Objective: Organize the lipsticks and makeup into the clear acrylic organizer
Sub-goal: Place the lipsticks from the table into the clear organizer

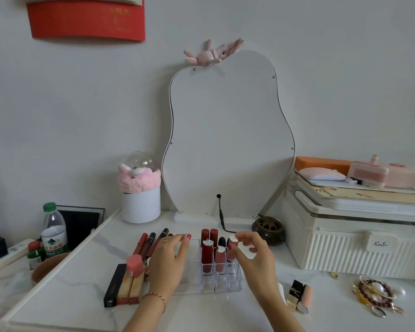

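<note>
clear acrylic organizer (222, 285) sits mid-table on white marble (65, 291), several lipsticks upright in its right-hand slots. right hand (254, 262) pinches a pink lipstick (231, 251) over a slot; left hand (170, 257) rests flat on the organizer's left side, fingers straight. loose lipsticks (127, 281) lie just left.

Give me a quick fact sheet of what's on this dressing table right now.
surface: white marble-look table
organizer: clear acrylic organizer, several lipsticks upright in its right-hand slots
left hand: left hand rests flat on the organizer's left part
right hand: right hand pinches a pink lipstick over a slot
waiting left: loose lipsticks
waiting right: gold-and-black lipstick
behind: curvy mirror
</note>
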